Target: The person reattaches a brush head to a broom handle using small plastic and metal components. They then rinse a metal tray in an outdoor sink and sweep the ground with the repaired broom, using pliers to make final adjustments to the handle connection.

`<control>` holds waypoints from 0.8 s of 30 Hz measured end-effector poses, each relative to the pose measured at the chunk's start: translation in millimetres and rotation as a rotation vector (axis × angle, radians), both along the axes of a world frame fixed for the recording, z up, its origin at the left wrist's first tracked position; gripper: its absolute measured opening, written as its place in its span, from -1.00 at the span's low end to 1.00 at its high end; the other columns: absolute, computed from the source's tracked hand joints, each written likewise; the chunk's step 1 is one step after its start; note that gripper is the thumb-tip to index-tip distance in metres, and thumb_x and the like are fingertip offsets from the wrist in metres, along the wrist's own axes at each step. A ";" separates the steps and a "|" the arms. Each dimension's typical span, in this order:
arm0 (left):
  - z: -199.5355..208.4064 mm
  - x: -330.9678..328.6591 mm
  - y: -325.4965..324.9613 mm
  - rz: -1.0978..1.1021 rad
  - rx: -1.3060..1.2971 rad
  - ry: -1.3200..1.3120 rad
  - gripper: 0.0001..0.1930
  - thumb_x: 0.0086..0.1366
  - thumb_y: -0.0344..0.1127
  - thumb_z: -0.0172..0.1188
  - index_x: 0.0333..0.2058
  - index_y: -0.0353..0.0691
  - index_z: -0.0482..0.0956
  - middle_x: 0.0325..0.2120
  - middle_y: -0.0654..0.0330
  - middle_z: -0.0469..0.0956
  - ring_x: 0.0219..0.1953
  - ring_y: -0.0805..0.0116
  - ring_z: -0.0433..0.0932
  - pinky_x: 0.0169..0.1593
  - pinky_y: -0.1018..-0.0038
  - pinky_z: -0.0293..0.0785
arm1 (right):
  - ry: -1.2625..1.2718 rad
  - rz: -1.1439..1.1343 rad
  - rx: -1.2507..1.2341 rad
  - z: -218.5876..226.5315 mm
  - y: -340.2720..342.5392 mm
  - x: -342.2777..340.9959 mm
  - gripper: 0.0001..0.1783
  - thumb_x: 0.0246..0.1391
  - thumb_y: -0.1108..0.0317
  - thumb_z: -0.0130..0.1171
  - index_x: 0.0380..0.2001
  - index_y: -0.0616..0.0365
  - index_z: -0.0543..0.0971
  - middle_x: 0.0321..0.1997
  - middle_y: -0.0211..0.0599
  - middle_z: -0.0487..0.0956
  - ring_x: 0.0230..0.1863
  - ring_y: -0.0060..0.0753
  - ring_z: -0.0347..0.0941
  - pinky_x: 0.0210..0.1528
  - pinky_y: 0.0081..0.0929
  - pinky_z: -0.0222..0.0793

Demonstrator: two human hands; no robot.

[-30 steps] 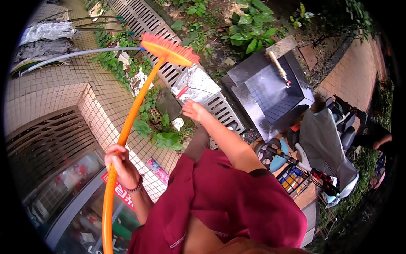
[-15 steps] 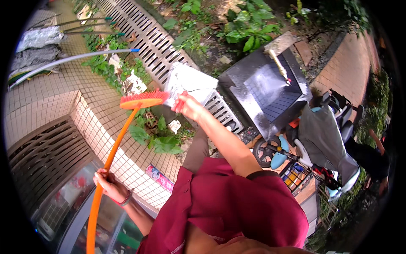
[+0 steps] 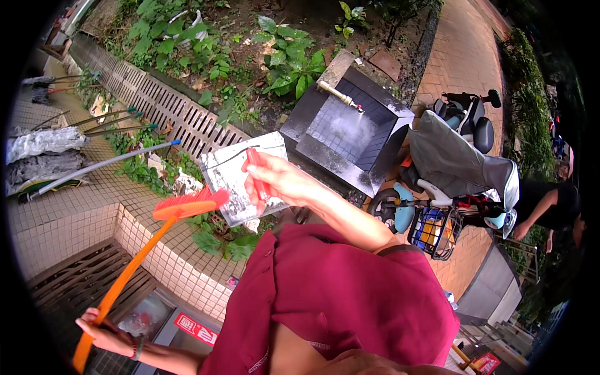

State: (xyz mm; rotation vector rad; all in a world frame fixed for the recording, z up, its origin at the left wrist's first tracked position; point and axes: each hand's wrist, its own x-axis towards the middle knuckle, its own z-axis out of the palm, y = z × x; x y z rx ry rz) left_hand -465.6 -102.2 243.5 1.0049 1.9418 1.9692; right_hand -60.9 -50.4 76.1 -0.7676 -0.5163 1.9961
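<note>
My left hand (image 3: 107,336) is wrapped round the long orange handle of a broom (image 3: 134,265) at the lower left. The broom's head, with red-orange bristles facing up and away from me, is beside the near left edge of a dustpan (image 3: 226,178). That dustpan is a whitish square pan with dark smudges and a red handle. My right hand (image 3: 281,180) grips the red handle, fingers curled round it, with the pan's broad face turned up to me. Parts of the pan are hidden behind my hand and forearm.
A black tiled basin (image 3: 300,128) with a running tap (image 3: 340,95) stands ahead. At right is a scooter (image 3: 447,153) with a grey cover and basket (image 3: 435,231); another person (image 3: 540,203) is beyond. A drain grate (image 3: 165,100), plants and mops (image 3: 50,150) lie at left.
The dustpan has come nearer and turned its broad face up to me. My left hand and the broom have moved lower and left. The whole view has shifted too.
</note>
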 end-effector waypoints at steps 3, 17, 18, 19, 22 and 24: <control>53.6 -28.0 18.2 -0.086 0.015 0.080 -0.69 0.28 -0.18 -0.03 -0.61 -0.17 0.27 -0.56 0.30 0.28 -0.63 0.64 0.12 -0.63 0.69 -0.12 | -0.019 -0.117 0.100 30.0 -0.3 26.3 -0.70 0.18 0.16 -0.11 -0.23 0.20 0.25 -0.61 -0.43 0.26 -0.72 -0.63 0.19 -0.83 -0.60 0.22; -22.7 -5.3 109.3 -0.621 -0.181 -0.087 -0.64 0.31 -0.03 -0.12 -0.51 -0.20 0.30 -0.51 0.19 0.34 -0.83 0.67 -0.04 -0.75 0.73 -0.16 | -0.556 -0.306 -0.186 93.0 -125.9 130.7 -0.69 0.21 0.20 -0.17 -0.10 0.18 0.36 -0.71 -0.60 0.11 -0.80 -0.83 -0.11 -0.81 -0.79 -0.25; -30.3 2.1 117.1 -0.669 -0.191 -0.107 -0.65 0.31 -0.04 -0.11 -0.51 -0.20 0.30 -0.52 0.19 0.35 -0.83 0.67 -0.03 -0.75 0.74 -0.13 | -0.685 -0.339 -0.205 89.0 -129.0 143.3 -0.70 0.20 0.19 -0.15 -0.14 0.15 0.40 -0.72 -0.63 0.10 -0.80 -0.83 -0.12 -0.81 -0.78 -0.25; -35.3 6.3 120.9 -0.710 -0.188 -0.115 -0.65 0.31 -0.05 -0.11 -0.51 -0.21 0.30 -0.53 0.19 0.35 -0.83 0.67 -0.02 -0.75 0.75 -0.11 | -0.746 -0.344 -0.236 85.0 -128.7 152.3 -0.71 0.20 0.18 -0.14 -0.17 0.14 0.42 -0.73 -0.64 0.10 -0.80 -0.83 -0.13 -0.80 -0.78 -0.26; -49.1 28.4 127.3 -0.800 -0.200 -0.100 -0.64 0.32 -0.08 -0.11 -0.54 -0.24 0.31 -0.53 0.18 0.38 -0.82 0.67 0.00 -0.73 0.74 -0.08 | -0.855 -0.399 -0.301 56.9 -130.3 191.3 -0.70 0.19 0.15 -0.12 -0.25 0.17 0.44 -0.78 -0.69 0.08 -0.81 -0.86 -0.14 -0.82 -0.79 -0.29; -59.2 45.3 130.3 -0.828 -0.230 -0.066 -0.64 0.32 -0.09 -0.11 -0.55 -0.24 0.32 -0.53 0.17 0.39 -0.81 0.67 0.00 -0.72 0.74 -0.07 | -0.813 -0.424 -0.328 34.6 -127.7 224.3 -0.72 0.20 0.17 -0.12 -0.30 0.14 0.45 -0.80 -0.71 0.06 -0.82 -0.87 -0.15 -0.82 -0.79 -0.29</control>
